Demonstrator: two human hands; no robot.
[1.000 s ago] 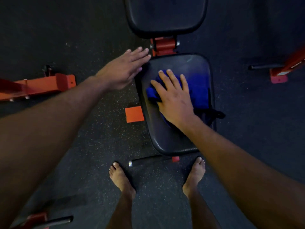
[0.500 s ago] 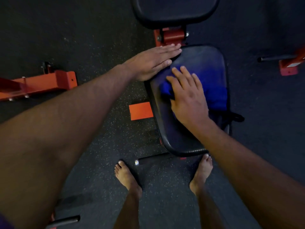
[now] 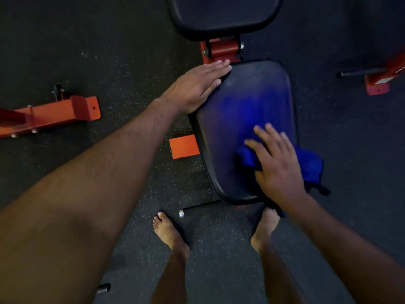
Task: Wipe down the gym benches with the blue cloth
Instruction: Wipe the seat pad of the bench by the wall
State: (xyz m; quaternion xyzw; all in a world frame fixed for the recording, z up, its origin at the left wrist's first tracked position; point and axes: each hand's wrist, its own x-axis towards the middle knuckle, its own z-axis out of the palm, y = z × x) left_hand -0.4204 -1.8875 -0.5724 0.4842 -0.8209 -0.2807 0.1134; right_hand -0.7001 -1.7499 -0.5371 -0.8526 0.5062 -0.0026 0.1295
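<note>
A black padded bench seat [image 3: 236, 110] lies below me, its back pad [image 3: 223, 16] beyond an orange hinge bracket [image 3: 221, 50]. My right hand [image 3: 278, 167] presses flat on the blue cloth [image 3: 311, 163] at the seat's near right corner, fingers spread. Part of the cloth hangs over the right edge. My left hand [image 3: 199, 86] rests flat on the seat's far left edge, fingers straight.
Orange frame parts lie on the dark rubber floor: a beam [image 3: 50, 113] at left, a foot plate [image 3: 184, 147] beside the seat, another piece [image 3: 385, 77] at far right. A black bar [image 3: 197, 210] runs under the seat's near end. My bare feet [image 3: 171, 233] stand just before it.
My right hand has slid the cloth from the middle of the seat toward its near right corner. My left hand settled onto the seat's far left edge.
</note>
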